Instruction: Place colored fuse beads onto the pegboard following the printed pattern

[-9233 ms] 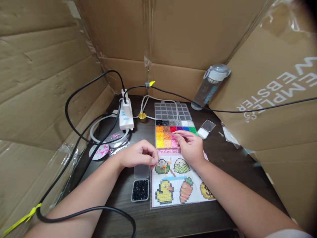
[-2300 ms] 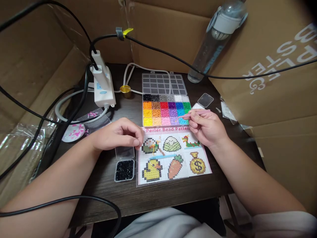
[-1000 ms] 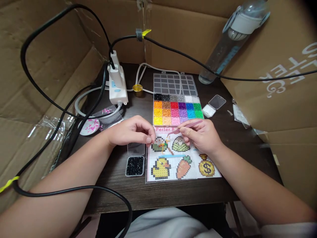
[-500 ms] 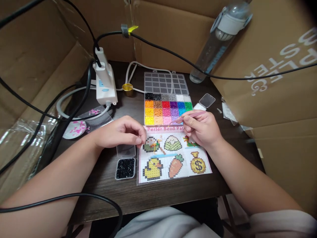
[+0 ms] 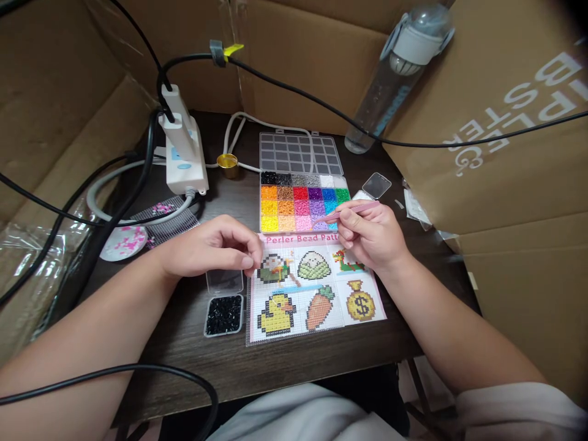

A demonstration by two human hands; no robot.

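Observation:
My right hand (image 5: 373, 236) grips a pair of pink tweezers (image 5: 329, 217) between thumb and fingers. The tweezers' tip hovers over the front row of a bead box (image 5: 301, 208), near the pink and purple compartments. Whether a bead sits in the tip is too small to tell. Loosely curled, my left hand (image 5: 220, 246) rests at the left edge of a bead pattern sheet (image 5: 340, 309), and nothing shows in its fingers. A clear pegboard (image 5: 249, 334) lies on the sheet, with beads over the duck and carrot pictures.
A small box of black beads (image 5: 223, 315) sits left of the sheet. Farther left are a white dish (image 5: 123, 243) with pink beads, a power strip (image 5: 185, 162) and black cables. A gold cup (image 5: 228, 165) and a water bottle (image 5: 386, 86) stand behind; cardboard walls surround the table.
The whole view has shifted slightly, so things sit farther left. The tweezers' tip has moved a little away from me, from the box's front edge to over its front compartments. My left hand stays curled.

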